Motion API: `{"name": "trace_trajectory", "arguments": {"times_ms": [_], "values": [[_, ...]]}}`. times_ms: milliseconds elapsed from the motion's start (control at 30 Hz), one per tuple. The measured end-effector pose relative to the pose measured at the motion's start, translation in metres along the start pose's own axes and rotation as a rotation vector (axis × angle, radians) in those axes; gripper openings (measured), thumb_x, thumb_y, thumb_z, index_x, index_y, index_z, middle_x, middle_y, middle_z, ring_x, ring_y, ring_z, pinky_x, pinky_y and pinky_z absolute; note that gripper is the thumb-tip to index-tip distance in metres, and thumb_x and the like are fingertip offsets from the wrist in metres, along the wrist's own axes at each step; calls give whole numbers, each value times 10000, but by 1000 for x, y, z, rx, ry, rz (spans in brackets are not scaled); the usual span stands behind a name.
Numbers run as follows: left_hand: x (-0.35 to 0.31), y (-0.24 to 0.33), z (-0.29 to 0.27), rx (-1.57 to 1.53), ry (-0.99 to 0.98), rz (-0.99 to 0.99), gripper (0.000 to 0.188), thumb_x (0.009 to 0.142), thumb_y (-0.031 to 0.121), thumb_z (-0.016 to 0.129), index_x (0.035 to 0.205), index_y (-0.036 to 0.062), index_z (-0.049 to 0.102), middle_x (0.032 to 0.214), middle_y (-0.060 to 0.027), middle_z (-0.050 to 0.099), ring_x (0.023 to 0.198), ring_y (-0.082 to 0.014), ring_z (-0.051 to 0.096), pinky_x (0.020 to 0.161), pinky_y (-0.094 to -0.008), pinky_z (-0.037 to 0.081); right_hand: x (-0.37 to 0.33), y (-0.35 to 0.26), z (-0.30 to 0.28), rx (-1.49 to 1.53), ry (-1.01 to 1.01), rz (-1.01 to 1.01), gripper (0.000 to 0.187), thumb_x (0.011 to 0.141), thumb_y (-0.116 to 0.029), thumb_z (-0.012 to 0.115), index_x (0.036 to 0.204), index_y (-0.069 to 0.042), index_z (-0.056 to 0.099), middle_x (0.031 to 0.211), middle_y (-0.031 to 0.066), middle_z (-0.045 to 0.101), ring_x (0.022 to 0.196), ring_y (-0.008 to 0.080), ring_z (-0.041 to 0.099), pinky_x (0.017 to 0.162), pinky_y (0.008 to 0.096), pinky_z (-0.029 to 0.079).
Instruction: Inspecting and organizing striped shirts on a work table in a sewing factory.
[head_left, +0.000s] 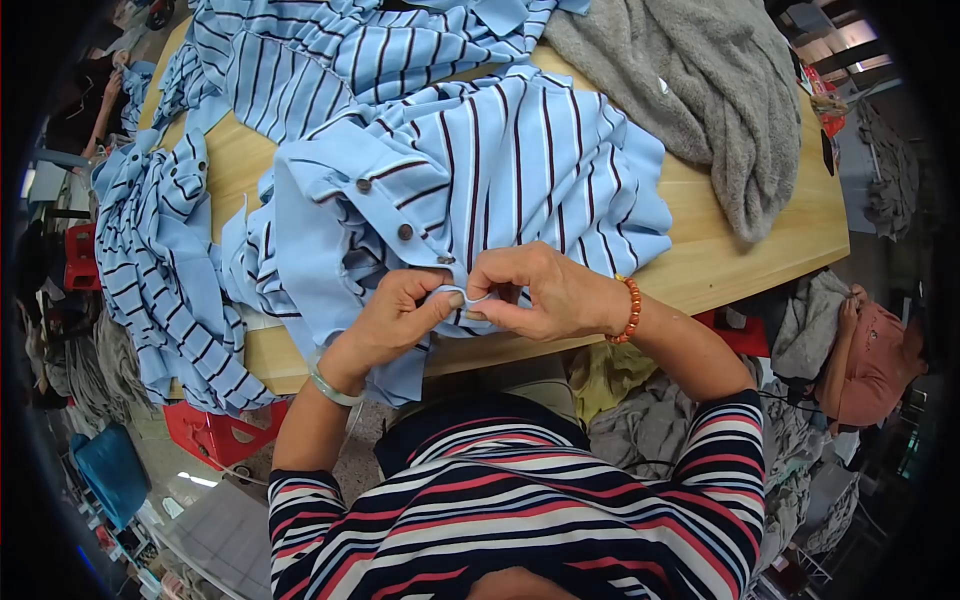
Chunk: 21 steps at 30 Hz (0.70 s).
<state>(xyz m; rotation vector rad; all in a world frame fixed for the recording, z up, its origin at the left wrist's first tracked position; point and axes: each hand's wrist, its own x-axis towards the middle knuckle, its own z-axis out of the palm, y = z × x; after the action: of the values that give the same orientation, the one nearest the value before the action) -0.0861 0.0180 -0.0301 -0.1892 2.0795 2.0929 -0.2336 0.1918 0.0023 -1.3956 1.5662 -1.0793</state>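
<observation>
A light-blue knitted polo shirt with dark and white stripes (510, 170) lies bunched on the table in front of me. Its button placket, with dark buttons (405, 232), runs down toward my hands. My left hand (400, 315) pinches the placket's lower end between thumb and fingers. Right beside it, my right hand (545, 290) pinches the same edge, its thumb and forefinger closed on the fabric. The two hands nearly touch at the near edge of the table. Whether a small button or thread sits between the fingertips is too small to make out.
More striped blue shirts (170, 270) hang over the table's left edge, and others (330, 60) lie at the back. A grey knit garment (700, 100) covers the far right of the wooden table (790, 260). Red stools (215, 435) stand below. A co-worker (875, 355) is at the right.
</observation>
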Motion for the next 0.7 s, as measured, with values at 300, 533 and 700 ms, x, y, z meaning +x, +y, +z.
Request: {"name": "trace_trajectory", "arguments": {"times_ms": [300,533,700], "values": [[-50,27,-5,207,257,-100,103,889,38,583,953,-29,627,706,-37,555,643,-91,481,593,-227,401,-10,-7,0,-381,105,132,143,792,-105,704,876,-40,607,895,90,627,677,219,607,560,300,461],[-65,26,17,493,381,303,77,866,-2,571,935,-5,606,799,-83,609,673,-179,566,617,-280,441,5,-32,49,-393,192,-217,234,803,-60,664,1027,-66,596,837,100,543,718,287,590,609,370,478],[-69,27,34,405,424,301,238,777,33,686,990,14,583,825,-113,619,739,-236,618,674,-296,481,-7,-37,52,-371,229,-203,93,801,-85,658,865,-39,608,805,114,555,708,305,594,606,382,474]]}}
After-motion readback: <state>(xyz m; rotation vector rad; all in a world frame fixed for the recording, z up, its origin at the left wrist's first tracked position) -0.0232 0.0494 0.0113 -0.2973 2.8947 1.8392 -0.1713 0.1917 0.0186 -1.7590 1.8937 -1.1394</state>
